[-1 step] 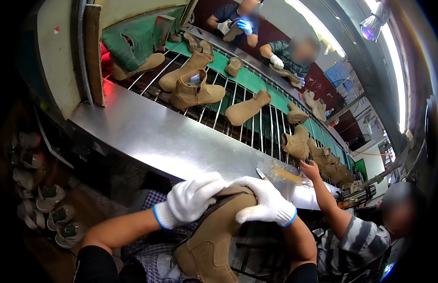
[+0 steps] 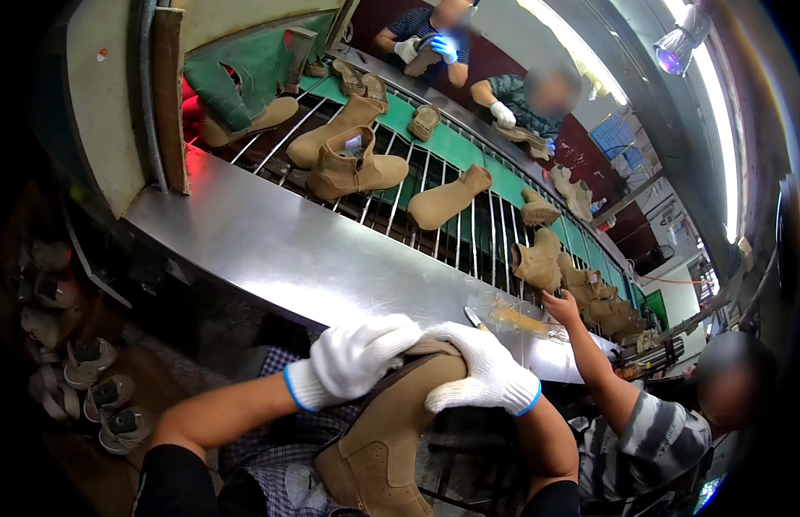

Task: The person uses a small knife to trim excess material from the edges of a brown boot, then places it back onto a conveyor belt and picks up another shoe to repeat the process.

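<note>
A tan suede ankle boot (image 2: 378, 444) rests over my lap, tilted, with a pattern of small holes and a seam low on its side. My right hand (image 2: 478, 366), in a white knit glove with a blue cuff, wraps around its upper end, thumb along the near side. My left hand (image 2: 355, 358), gloved the same way, has its fingers curled against the boot's far edge, beside a folded layer (image 2: 434, 347) under the right fingers. The left fingertips are partly hidden.
A steel ledge (image 2: 253, 237) runs ahead, holding a knife (image 2: 475, 317). Beyond it, a rod conveyor (image 2: 421, 194) carries several tan boots. At right, a co-worker's hand (image 2: 564, 306) reaches to the boots; two people work across. Several shoes (image 2: 111, 392) stand low at left.
My left hand has shifted very slightly, its fingers bunching closer to my right hand. The whole view has moved a little; the boot stays held in place.
</note>
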Demonstrator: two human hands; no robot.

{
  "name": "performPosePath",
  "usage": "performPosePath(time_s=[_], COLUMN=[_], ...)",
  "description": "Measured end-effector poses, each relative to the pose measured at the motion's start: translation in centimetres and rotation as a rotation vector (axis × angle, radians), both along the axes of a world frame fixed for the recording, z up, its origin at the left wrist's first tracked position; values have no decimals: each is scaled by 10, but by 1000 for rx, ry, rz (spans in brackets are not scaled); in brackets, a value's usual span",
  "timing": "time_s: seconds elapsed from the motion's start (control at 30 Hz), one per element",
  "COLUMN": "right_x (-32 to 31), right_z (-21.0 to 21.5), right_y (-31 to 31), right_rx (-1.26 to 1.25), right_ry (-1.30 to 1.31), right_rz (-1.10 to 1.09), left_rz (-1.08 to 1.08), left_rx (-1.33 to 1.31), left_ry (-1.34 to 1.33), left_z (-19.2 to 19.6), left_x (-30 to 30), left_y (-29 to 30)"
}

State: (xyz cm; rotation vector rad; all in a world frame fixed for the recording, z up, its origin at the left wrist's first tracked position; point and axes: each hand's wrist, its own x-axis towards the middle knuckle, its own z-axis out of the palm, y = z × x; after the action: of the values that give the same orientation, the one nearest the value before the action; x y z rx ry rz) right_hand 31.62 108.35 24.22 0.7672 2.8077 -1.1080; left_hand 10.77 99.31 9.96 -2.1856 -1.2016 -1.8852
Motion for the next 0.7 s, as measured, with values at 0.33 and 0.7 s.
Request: performPosePath(time_s=[0.33, 0.7], right_x=[34, 53], right_z=[-15, -63], right_y=[-19, -16], right_rx=[291, 201], right_ry=[58, 259], right_rz=[-112, -223], left_rz=[-664, -727], left_rx=[-641, -665], left_ry=[-145, -66], left_z=[42, 16], left_x=[7, -9], left_y=[47, 12])
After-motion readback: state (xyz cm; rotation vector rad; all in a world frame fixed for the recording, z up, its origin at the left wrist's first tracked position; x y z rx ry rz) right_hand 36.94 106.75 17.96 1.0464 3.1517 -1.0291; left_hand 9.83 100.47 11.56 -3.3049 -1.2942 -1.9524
